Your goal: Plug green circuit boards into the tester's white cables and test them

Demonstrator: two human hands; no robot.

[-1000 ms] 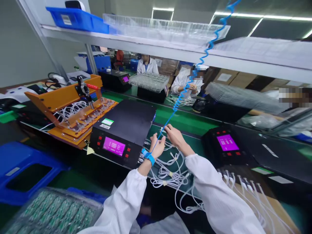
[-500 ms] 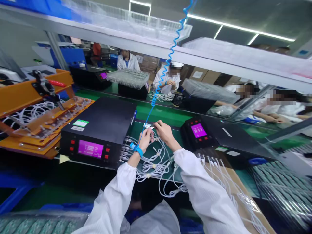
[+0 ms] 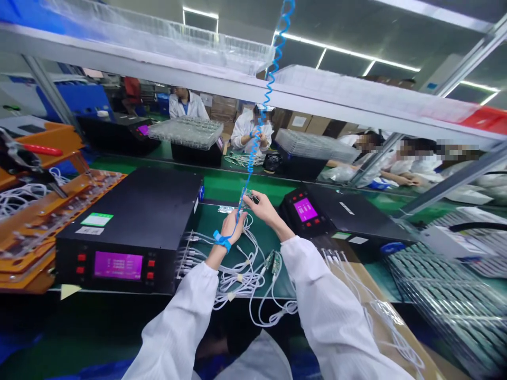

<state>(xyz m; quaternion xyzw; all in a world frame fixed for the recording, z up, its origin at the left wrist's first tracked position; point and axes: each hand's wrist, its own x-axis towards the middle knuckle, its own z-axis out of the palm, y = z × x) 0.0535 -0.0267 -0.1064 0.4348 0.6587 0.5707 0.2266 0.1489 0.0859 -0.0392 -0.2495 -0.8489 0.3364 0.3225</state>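
My right hand (image 3: 263,207) is closed on a small green circuit board (image 3: 249,193), pinched between thumb and fingers above the green mat. My left hand (image 3: 232,225) is just to its left and lower, fingers curled together; what they hold, if anything, is hidden. A blue wrist strap (image 3: 222,241) circles my left wrist, its coiled blue cord (image 3: 270,79) rising past the shelf. Beside the left fingertips lies a small white and silver piece (image 3: 226,209). Tangled white cables (image 3: 237,278) spread below my hands, and small green boards (image 3: 273,262) sit among them near my right sleeve.
Left is a black tester box (image 3: 130,216) with a lit purple screen, beyond it an orange fixture (image 3: 95,192). Another black tester (image 3: 348,211) stands right, near stacked clear trays of boards (image 3: 451,301). A shelf (image 3: 245,89) spans overhead. Co-workers sit across the bench.
The view has shifted to the right. My hands have drawn slightly apart; the right now holds a green board up, while the white and silver piece lies beside the left fingers.
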